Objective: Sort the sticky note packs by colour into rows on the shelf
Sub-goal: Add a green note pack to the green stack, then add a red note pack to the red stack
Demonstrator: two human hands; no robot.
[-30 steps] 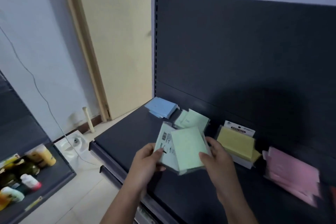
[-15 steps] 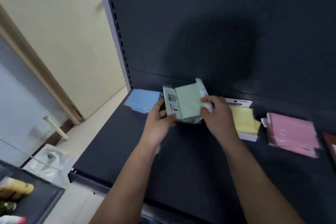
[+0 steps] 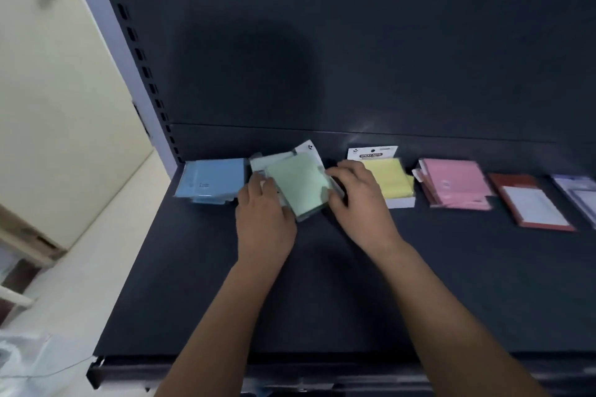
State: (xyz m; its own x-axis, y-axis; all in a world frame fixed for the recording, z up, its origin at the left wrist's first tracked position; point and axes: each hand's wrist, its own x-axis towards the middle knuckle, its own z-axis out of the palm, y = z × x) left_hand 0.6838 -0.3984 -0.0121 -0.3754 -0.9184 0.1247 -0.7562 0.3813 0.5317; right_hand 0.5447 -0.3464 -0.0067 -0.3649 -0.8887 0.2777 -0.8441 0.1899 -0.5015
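1. The purple pack (image 3: pixel 579 193) at the far right is cut off by the edge of the frame. The right hand (image 3: pixel 358 200) covers the left part of the yellow packs (image 3: pixel 395 177). The green packs (image 3: pixel 300 190) are blurry, so I cannot count them or tell if they touch the shelf (image 3: pixel 322 306).
2. All the packs lie in one row at the back of the shelf, close to the dark back wall (image 3: pixel 354 58). From left to right they go blue packs (image 3: pixel 213 180), green, yellow, pink packs (image 3: pixel 454 184), a red pack (image 3: pixel 529 200), then purple. The green packs are tilted and sit just beside the blue ones. Between the row and the shelf's front edge is a wide dark stretch, and both arms reach across it.
3. The left hand (image 3: pixel 264 219) grips the left side of the green packs, with its thumb on top. The right hand holds their right side with bent fingers.
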